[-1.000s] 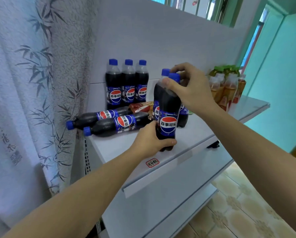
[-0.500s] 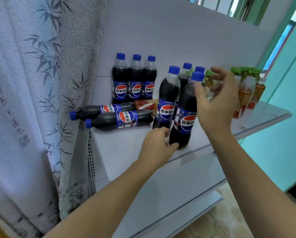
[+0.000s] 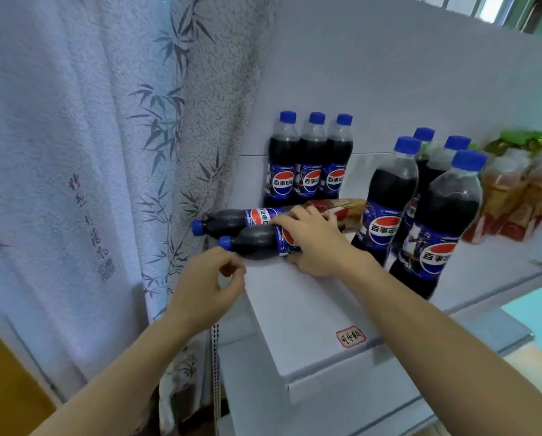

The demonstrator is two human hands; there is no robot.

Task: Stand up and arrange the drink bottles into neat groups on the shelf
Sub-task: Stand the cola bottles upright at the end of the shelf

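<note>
Seven colas (image 3: 390,196) stand on the shelf (image 3: 307,316); two lie at nine o'clock. The right hand (image 3: 313,239) grips the nearer lying cola (image 3: 254,243). The left hand (image 3: 205,286) hovers loosely curled, holding nothing.

- We've got cola bottles (image 3: 310,158) all over the white shelf (image 3: 310,309): near-black drink, bright blue caps, blue labels with a red, white and blue roundel.
- Same colours on the two lying bottles (image 3: 254,243) at about 9 o'clock.
- Over at 3 o'clock we see tea bottles (image 3: 515,190): amber-orange liquid, green tops, red near the base.
- The curtain (image 3: 106,136) is pale lilac-white with grey-blue bamboo leaves and a crackle texture.
- Small white sticker (image 3: 350,336) with a red outline at 6 o'clock.
</note>
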